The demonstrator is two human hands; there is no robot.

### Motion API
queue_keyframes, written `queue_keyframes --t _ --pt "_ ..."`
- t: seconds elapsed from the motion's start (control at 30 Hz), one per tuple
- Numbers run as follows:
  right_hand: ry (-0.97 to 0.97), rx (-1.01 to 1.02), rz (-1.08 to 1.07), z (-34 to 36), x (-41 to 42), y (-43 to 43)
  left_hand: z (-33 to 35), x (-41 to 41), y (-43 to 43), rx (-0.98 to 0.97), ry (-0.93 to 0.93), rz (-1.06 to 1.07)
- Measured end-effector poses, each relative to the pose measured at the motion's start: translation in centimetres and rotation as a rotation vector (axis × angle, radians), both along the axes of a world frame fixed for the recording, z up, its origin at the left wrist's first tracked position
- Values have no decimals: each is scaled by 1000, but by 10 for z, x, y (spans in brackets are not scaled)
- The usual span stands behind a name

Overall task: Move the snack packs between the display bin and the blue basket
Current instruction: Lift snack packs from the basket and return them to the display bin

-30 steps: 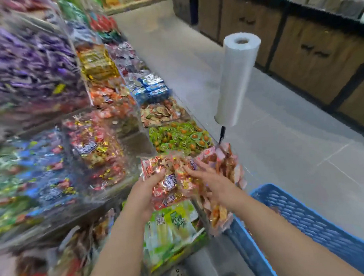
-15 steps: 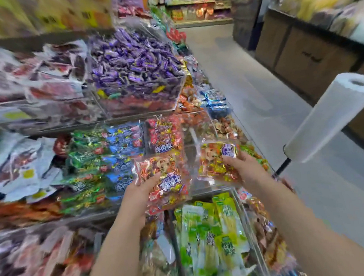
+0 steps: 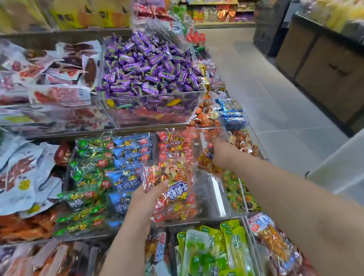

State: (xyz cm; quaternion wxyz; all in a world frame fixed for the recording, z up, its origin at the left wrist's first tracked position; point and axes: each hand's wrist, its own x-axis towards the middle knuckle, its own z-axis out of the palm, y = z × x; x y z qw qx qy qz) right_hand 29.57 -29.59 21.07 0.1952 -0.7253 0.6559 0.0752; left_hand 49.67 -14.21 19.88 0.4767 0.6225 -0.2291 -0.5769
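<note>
Well, I am watching the left grip (image 3: 146, 197) grasping a red snack pack (image 3: 175, 192) by its left edge. Most of its fingers are hiding behind the crinkled, glossy foil. Beyond it and to its right, the right grip (image 3: 221, 154) is hovering inside the clear display bin (image 3: 218, 196). Its fingers are lying out of sight past the knuckles, so I cannot tell whether it is grasping the second snack pack (image 3: 207, 157) at its tips or only touching it. Blur is smearing that pack's print as well. The bin's hard, see-through walls are throwing glare, making its depth hard to read. Just beyond the left grip, more red packs (image 3: 173, 145) are lying flat in the neighbouring compartment. Nearer me than both grips, long green pouches (image 3: 208, 256) are running off the bottom edge. Well beyond the grips, purple twist-wrapped sweets (image 3: 150, 69) are heaping in a clear tub.
</note>
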Motion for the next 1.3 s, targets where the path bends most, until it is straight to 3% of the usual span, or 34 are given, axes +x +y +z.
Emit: queue_keyframes --t 0.3,0.43,0.63,0.8,0.93,1.2,1.3 --pt "253 -41 102 30 2 -36 -2 2 -41 32 -63 -215" --pt "361 60 215 11 19 -27 -4 -7 -46 36 -54 -210" --pt "280 25 142 -55 26 -32 1 -7 -50 71 -50 -158" --pt "294 -7 316 -84 18 -51 3 -3 -51 162 -102 -159" --pt "241 -106 259 -98 11 -60 4 -4 -50 152 -94 -188" --pt "441 -58 182 -109 24 -67 1 -4 -51 165 -110 -208" --pt "354 -160 124 -118 23 -59 -2 -3 -53 176 -88 -200"
